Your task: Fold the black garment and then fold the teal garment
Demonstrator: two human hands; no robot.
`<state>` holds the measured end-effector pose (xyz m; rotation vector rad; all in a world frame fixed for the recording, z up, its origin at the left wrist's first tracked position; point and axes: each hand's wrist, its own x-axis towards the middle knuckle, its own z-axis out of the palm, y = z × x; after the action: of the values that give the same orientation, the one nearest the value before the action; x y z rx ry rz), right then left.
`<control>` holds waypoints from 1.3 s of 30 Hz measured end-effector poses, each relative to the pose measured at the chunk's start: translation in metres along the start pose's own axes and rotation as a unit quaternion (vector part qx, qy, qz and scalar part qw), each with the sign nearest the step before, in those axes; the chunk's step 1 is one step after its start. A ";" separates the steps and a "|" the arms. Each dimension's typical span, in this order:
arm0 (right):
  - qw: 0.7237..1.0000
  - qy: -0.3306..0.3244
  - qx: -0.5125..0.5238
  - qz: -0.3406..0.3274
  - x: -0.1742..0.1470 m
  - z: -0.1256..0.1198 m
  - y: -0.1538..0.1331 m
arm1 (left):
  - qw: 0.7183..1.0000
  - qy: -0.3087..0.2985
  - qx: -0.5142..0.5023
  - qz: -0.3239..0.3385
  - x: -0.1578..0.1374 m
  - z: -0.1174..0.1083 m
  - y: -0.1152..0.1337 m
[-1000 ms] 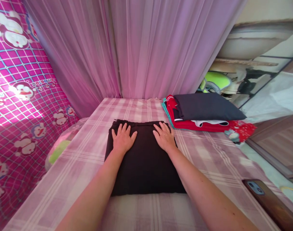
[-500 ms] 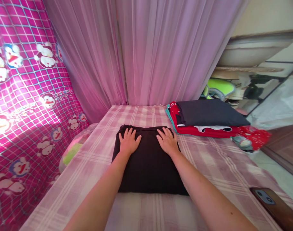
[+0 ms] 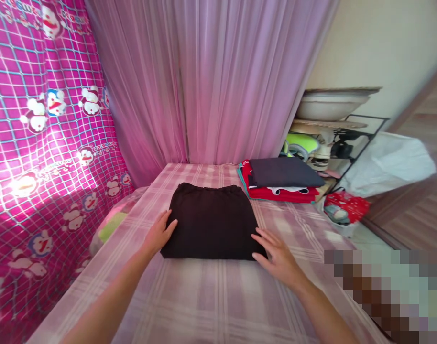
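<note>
Curtain lettering [image 3: 56, 166] unclear; left hand [image 3: 158, 235], right hand [image 3: 278, 255] flank black cloth [image 3: 211, 222].

Plaid-covered surface [image 3: 211, 296], pinkish and white, bore folded black garment [image 3: 211, 224] laid flat near middle; stack of folded clothes [image 3: 285, 173] sat toward far right corner.
</note>
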<state>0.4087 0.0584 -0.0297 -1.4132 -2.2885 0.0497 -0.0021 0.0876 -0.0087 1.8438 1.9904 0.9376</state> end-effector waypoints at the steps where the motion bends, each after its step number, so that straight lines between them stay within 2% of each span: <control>1: 1.000 -0.005 -0.015 -0.007 -0.008 -0.001 0.000 | 0.999 -0.007 -0.026 -0.036 -0.014 -0.003 -0.005; 3: 0.998 -0.013 -0.051 -0.018 -0.015 -0.001 -0.002 | 0.992 -0.025 -0.071 -0.101 -0.037 -0.008 -0.009; 5: 0.996 -0.007 -0.082 -0.030 -0.016 0.000 -0.004 | 0.984 -0.033 -0.109 -0.135 -0.054 -0.010 -0.006; 11: 0.989 0.038 -0.136 -0.052 -0.021 0.013 -0.007 | 0.963 -0.051 -0.242 -0.110 -0.086 -0.012 -0.003; 14: 0.987 0.043 -0.143 -0.054 -0.022 0.012 -0.010 | 0.960 -0.045 -0.257 -0.101 -0.091 -0.009 -0.006; 17: 0.987 0.046 -0.141 -0.058 -0.021 0.004 -0.018 | 0.960 -0.005 -0.254 -0.114 -0.088 -0.009 -0.002; 20: 0.987 0.051 -0.141 -0.055 -0.025 -0.003 -0.028 | 0.953 0.021 -0.276 -0.126 -0.086 -0.017 0.004; 23: 0.987 0.053 -0.144 -0.042 -0.036 -0.001 -0.037 | 0.950 0.020 -0.284 -0.128 -0.089 -0.026 0.006; 27: 0.987 0.061 -0.150 -0.018 -0.046 0.010 -0.045 | 0.959 0.016 -0.258 -0.113 -0.097 -0.023 -0.002; 30: 0.986 0.055 -0.159 -0.006 -0.048 0.009 -0.050 | 0.975 0.017 -0.194 -0.106 -0.096 -0.018 -0.007; 35: 0.985 0.054 -0.163 0.017 -0.045 -0.007 -0.065 | 0.983 0.030 -0.068 -0.167 -0.086 -0.028 -0.003; 37: 0.987 0.068 -0.147 0.015 -0.038 -0.014 -0.071 | 0.988 0.054 -0.027 -0.142 -0.081 -0.037 0.004; 39: 0.988 0.085 -0.130 0.018 -0.022 -0.019 -0.079 | 0.992 0.089 0.019 -0.087 -0.074 -0.043 0.017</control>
<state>0.3578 -0.0023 0.0005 -1.5196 -2.1882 -0.3567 -0.0035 0.0047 0.0175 1.6219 2.2477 1.0493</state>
